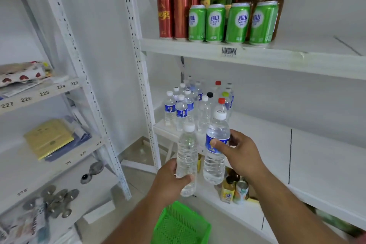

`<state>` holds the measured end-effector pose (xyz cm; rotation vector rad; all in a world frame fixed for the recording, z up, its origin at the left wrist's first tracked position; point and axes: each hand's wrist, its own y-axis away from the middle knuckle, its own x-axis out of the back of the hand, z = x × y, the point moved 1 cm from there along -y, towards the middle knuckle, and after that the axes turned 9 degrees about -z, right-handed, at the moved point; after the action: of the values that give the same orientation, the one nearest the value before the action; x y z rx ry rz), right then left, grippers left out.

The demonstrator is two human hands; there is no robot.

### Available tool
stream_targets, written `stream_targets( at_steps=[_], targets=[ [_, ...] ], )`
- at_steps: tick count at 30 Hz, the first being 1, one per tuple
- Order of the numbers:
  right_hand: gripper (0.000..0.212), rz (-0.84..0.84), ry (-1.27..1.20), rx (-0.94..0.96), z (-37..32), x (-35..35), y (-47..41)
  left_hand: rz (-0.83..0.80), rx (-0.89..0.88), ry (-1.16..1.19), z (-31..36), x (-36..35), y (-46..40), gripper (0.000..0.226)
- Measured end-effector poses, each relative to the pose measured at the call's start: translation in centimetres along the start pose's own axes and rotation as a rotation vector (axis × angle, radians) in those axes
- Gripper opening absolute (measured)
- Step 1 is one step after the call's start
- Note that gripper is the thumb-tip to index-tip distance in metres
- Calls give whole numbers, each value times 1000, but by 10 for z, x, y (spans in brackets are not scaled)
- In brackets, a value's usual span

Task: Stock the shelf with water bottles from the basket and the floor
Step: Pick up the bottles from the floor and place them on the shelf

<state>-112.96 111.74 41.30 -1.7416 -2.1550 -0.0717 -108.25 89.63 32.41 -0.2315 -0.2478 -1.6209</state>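
My left hand [170, 179] grips a clear unlabelled water bottle [187, 152] with a white cap, held upright in front of the middle shelf [277, 144]. My right hand [240, 151] grips a second water bottle [215, 144] with a blue label and white cap, upright just right of the first. Behind them, several water bottles [184, 109] stand grouped at the left end of the middle shelf, most with white caps, some red, black or green. A green plastic basket [180, 224] sits low in the view, under my left forearm.
The upper shelf [257, 55] carries red and green cans [215, 23] and glass bottles. A lower shelf holds small juice bottles and a can [240, 192]. A white rack [49, 93] on the left holds packets, papers and metal discs. The middle shelf's right part is bare.
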Motion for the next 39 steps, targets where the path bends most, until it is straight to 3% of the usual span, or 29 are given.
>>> stream_targets(
  at_steps=[8,20,29,39],
  targets=[
    [30,59,20,-44,24,-12,-58,-63,1,80,-18,20,-72,41],
    [34,175,27,-162,73,-5,-123,-147,65,8,-38,27,-176,41],
    [29,325,68,-213,76,-26,-150,-277,29,-60,-42,41,-243,34],
    [27,459,164,-273,78,-47,-171,-363,28,-24,-44,46,-294,43]
  ],
)
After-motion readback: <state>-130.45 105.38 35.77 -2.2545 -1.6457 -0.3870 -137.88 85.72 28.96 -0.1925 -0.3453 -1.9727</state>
